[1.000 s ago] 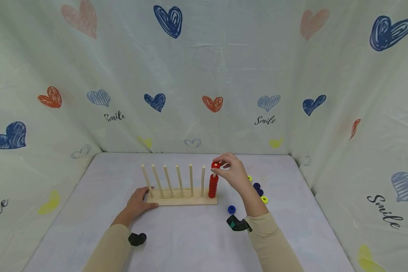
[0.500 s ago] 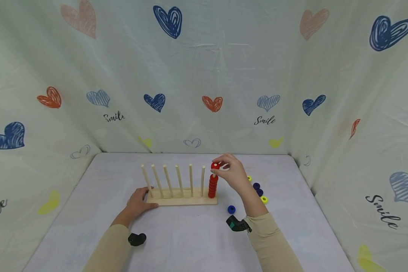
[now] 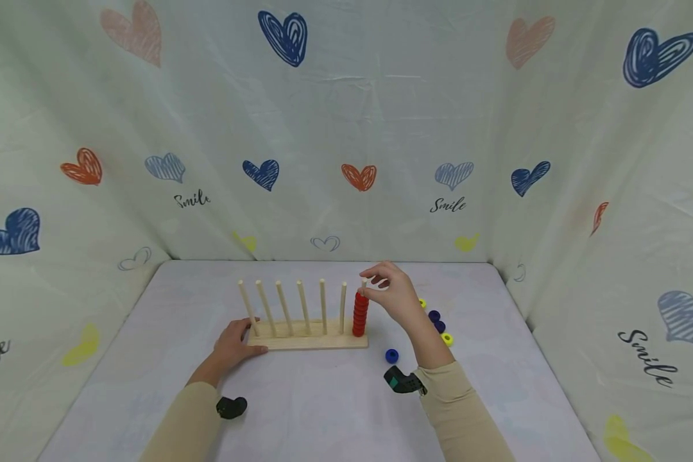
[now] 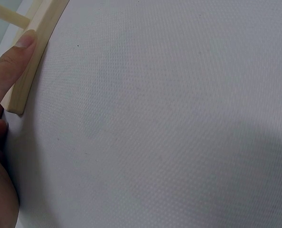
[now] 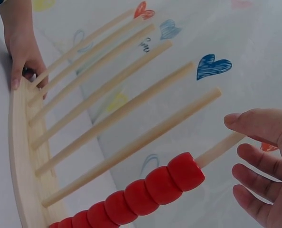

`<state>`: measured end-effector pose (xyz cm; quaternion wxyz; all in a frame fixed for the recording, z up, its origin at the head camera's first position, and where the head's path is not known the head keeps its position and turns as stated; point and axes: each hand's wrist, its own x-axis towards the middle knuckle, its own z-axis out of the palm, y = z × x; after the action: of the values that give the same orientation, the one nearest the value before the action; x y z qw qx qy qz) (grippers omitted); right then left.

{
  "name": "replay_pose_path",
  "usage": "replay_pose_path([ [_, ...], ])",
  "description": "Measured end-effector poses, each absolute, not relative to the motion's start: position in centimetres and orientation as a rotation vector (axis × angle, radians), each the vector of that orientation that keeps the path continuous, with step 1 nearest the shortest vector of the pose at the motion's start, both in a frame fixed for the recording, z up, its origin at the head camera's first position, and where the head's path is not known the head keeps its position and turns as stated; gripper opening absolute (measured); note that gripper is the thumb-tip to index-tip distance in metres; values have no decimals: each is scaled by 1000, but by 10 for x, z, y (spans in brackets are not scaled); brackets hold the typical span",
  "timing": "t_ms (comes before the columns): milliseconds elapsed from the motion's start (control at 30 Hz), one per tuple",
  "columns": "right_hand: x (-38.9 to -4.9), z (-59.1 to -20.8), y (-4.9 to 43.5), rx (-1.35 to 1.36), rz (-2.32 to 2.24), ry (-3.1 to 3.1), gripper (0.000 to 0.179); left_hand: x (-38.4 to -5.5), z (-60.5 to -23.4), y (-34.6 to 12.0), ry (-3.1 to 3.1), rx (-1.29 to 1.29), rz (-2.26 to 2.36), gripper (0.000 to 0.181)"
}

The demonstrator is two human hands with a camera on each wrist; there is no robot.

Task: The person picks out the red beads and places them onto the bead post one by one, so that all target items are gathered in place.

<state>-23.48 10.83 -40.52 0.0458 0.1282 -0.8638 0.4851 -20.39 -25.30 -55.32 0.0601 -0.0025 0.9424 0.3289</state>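
A wooden peg rack [image 3: 317,343] with a row of upright pegs stands on the table. Its left end is gripped by my left hand [image 3: 231,343], thumb along the front edge of the base [image 4: 29,71] and fingers behind. Red beads [image 3: 360,317] are stacked on the rightmost peg, filling most of it. Around that peg's bare top is my right hand [image 3: 389,292]. The right wrist view shows its thumb [image 5: 259,124] and fingers spread, with nothing between them, just above the uppermost red bead [image 5: 186,172]. The other pegs [image 5: 131,147] carry no beads.
A blue bead [image 3: 391,356] lies in front of my right wrist. Dark blue beads [image 3: 434,316] and yellow beads [image 3: 447,339] lie to the right of my right forearm, which partly covers that area. A white curtain [image 3: 346,128] with printed hearts hangs behind the table.
The red bead pinched in my right hand at the peg's top has slid down onto the stack, and the fingers have let go. My left hand stays on the rack.
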Motion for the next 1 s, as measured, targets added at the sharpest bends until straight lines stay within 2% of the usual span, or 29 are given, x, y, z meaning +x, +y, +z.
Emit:
replay_pose_path([
  [1000,-228,-402,120,375,1431,-2704,27,-205,-550,-253,2803,-41,993,80],
])
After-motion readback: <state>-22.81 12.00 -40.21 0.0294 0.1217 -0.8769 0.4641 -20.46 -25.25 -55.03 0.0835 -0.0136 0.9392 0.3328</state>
